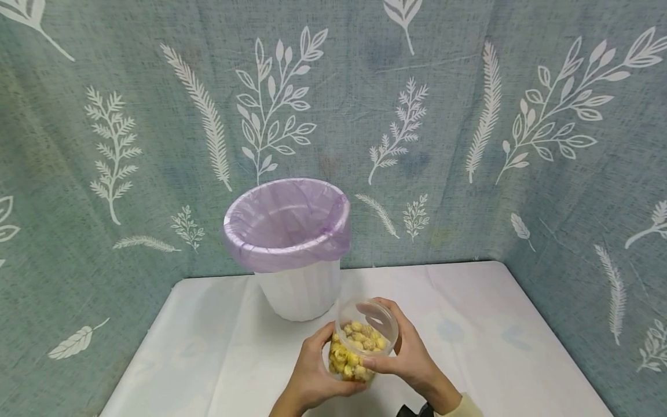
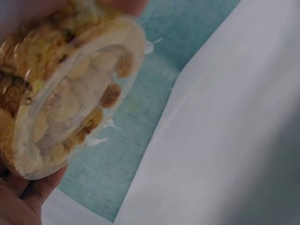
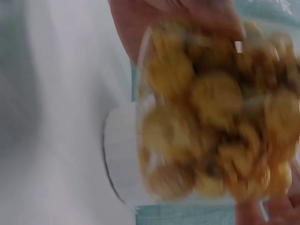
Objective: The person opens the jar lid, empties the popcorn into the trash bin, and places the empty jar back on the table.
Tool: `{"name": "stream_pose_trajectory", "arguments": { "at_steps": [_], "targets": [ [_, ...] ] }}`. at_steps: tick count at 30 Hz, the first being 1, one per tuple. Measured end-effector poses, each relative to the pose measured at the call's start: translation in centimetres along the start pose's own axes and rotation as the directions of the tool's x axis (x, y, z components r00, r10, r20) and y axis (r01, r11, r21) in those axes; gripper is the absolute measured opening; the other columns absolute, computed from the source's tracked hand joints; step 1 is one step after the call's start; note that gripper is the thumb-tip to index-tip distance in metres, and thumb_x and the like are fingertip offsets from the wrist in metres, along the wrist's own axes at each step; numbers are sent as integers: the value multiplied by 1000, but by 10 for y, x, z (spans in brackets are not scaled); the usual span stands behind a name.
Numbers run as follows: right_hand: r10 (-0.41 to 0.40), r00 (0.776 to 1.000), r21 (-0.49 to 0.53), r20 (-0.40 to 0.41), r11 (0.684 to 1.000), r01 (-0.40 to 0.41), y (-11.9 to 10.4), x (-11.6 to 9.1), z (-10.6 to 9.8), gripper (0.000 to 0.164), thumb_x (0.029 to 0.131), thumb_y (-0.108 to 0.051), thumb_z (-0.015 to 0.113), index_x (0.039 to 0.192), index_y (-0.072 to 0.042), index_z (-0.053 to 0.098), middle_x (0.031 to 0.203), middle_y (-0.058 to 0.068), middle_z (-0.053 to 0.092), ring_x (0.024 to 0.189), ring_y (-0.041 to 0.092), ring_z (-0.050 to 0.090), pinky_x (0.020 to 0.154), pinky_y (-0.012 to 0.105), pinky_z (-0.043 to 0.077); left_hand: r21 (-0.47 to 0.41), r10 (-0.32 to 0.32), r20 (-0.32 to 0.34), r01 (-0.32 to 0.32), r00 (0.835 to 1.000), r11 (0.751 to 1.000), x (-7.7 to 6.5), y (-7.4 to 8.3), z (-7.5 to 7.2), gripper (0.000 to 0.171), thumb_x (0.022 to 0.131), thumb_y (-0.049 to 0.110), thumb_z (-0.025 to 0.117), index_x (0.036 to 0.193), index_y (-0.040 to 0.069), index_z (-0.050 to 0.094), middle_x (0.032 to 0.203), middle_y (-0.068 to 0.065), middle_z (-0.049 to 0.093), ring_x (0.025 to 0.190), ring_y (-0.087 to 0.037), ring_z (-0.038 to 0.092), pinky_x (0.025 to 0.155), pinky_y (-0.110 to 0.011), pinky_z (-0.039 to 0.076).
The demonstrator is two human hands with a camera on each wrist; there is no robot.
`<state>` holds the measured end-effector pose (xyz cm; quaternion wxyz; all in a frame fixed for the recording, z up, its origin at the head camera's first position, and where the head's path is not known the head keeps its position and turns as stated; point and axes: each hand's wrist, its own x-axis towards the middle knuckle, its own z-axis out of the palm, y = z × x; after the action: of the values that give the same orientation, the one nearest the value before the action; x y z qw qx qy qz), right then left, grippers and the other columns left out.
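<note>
A clear plastic jar (image 1: pixel 350 366) of yellow-brown popcorn (image 1: pixel 365 336) is held close over the table in the head view. Its round top tilts toward the camera. My left hand (image 1: pixel 315 368) grips the jar's body from the left, thumb and fingers curled round it. From the right, my right hand (image 1: pixel 409 353) holds the jar around its clear top, thumb at the near edge. In the left wrist view the base of the jar (image 2: pixel 79 93) faces the camera, with popcorn pressed against it. The jar's side (image 3: pixel 215 117) fills much of the right wrist view, blurred.
Beyond the hands stands a white bin (image 1: pixel 302 292) lined with a purple bag (image 1: pixel 292 260) folded over its rim. A white cloth covers the table (image 1: pixel 448 301). Green leaf-print curtains (image 1: pixel 333 116) enclose the back and sides. Something black (image 1: pixel 414 411) shows at the right wrist.
</note>
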<state>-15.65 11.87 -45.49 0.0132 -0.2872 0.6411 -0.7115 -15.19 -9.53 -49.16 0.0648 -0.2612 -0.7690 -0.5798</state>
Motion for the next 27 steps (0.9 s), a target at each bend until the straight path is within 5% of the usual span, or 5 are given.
{"name": "stream_pose_trajectory", "arguments": {
  "at_steps": [6, 11, 18, 23, 27],
  "targets": [
    [-11, 990, 93, 139, 996, -2, -2, 0, -9, 83, 78, -1, 79, 147, -2, 35, 147, 22, 43, 132, 49, 39, 106, 43, 43, -54, -31, 88, 36, 996, 998, -3, 1, -5, 86, 59, 34, 97, 133, 19, 57, 125, 6, 66, 117, -19, 61, 105, -41, 44],
    [-20, 985, 110, 173, 994, 0, 0, 1, -13, 82, 79, -5, 80, 148, -2, 35, 148, 22, 42, 133, 50, 37, 107, 42, 42, -94, -53, 110, 63, 993, 994, -4, 0, -7, 85, 60, 31, 96, 134, 20, 56, 127, 5, 65, 119, -19, 60, 107, -42, 42],
    [-43, 999, 57, 1, 997, 42, 3, -3, -12, 75, 81, 0, 78, 145, 0, 40, 145, 23, 45, 133, 42, 41, 111, 34, 39, -2, 13, -10, -13, 1000, 1000, -3, -4, -5, 85, 61, 33, 96, 135, 17, 55, 124, 4, 65, 114, -20, 62, 104, -43, 43],
    [-74, 990, 27, -122, 997, 77, 4, -4, -7, 68, 81, 8, 76, 142, 3, 45, 143, 23, 48, 133, 34, 46, 110, 34, 40, 60, -17, -131, 25, 991, 998, -4, -8, -1, 93, 58, 39, 96, 137, 23, 49, 128, 7, 62, 117, -17, 60, 106, -50, 41],
    [-72, 982, 14, -173, 997, 75, 4, -4, -3, 71, 79, 8, 77, 142, 3, 44, 144, 21, 47, 133, 34, 46, 110, 34, 40, 96, -12, -207, 32, 978, 995, -3, 1, 4, 95, 56, 32, 98, 135, 12, 49, 126, 2, 63, 116, -20, 61, 103, -47, 45]
  ]
}}
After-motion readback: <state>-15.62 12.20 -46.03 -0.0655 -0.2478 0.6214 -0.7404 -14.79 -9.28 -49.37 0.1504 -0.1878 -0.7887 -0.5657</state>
